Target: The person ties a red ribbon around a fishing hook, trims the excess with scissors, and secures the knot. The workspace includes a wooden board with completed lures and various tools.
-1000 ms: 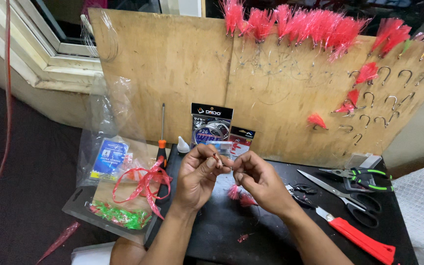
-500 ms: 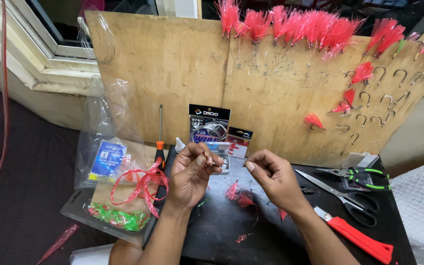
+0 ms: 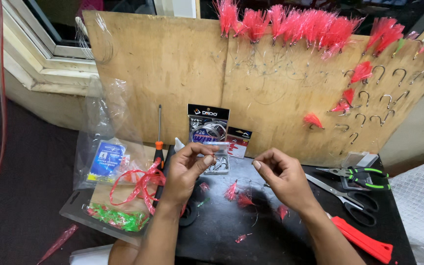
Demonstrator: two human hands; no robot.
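Observation:
My left hand (image 3: 188, 167) is raised over the black mat (image 3: 271, 240) with thumb and fingers pinched on a small pale piece (image 3: 215, 144), too small to identify. My right hand (image 3: 283, 177) is a short way to the right, its thumb and forefinger pinched shut on what looks like a thin line, barely visible. Loose red feathered lures (image 3: 232, 191) lie on the mat between and below the hands. A clear box of hooks (image 3: 220, 166) sits just behind my left hand.
A plywood board (image 3: 172, 73) leans behind, with pink feathered lures (image 3: 290, 24) and bare hooks (image 3: 379, 98). Packets (image 3: 208, 122), a screwdriver (image 3: 159, 147), scissors (image 3: 342, 195), green pliers (image 3: 364, 174) and a red-handled cutter (image 3: 361, 239) surround the mat. Plastic bags with red ribbon (image 3: 141, 184) lie left.
The hands were close together a second ago and have drawn apart, the right hand moving to the right. The left hand stays pinched in place.

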